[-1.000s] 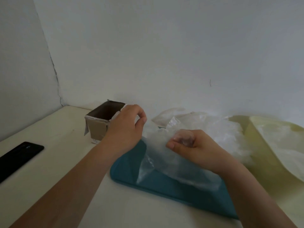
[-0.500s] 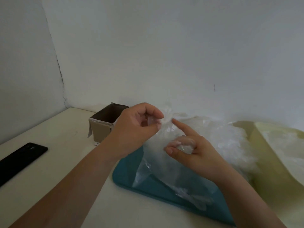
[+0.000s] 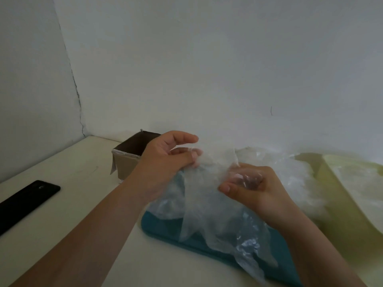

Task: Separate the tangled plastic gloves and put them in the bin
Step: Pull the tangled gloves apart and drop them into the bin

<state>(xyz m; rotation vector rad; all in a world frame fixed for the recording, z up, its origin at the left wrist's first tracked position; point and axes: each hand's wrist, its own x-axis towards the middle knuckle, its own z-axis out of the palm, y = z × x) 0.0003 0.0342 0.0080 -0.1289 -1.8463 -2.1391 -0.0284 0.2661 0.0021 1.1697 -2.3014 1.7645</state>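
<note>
My left hand (image 3: 172,160) pinches the top edge of the gloves (image 3: 209,206) between thumb and curled fingers, with the forefinger held out above. My right hand (image 3: 257,189) is clenched round a bunch of the same film, and its fingertips show through the plastic. The gloves hang between the two hands as one clear, crumpled mass. Their lower ends trail onto a blue tray (image 3: 163,226) on the bench (image 3: 72,183), and more film is heaped behind my right hand.

A cardboard box (image 3: 126,162) stands open-topped just beyond my left hand, which hides its near right corner. A yellow tub (image 3: 339,214) sits to the right of the tray with some clear plastic inside, and the heap and my right forearm lie between it and the lifted gloves. A black phone (image 3: 24,201) lies flat at the left, well apart from the tray.
</note>
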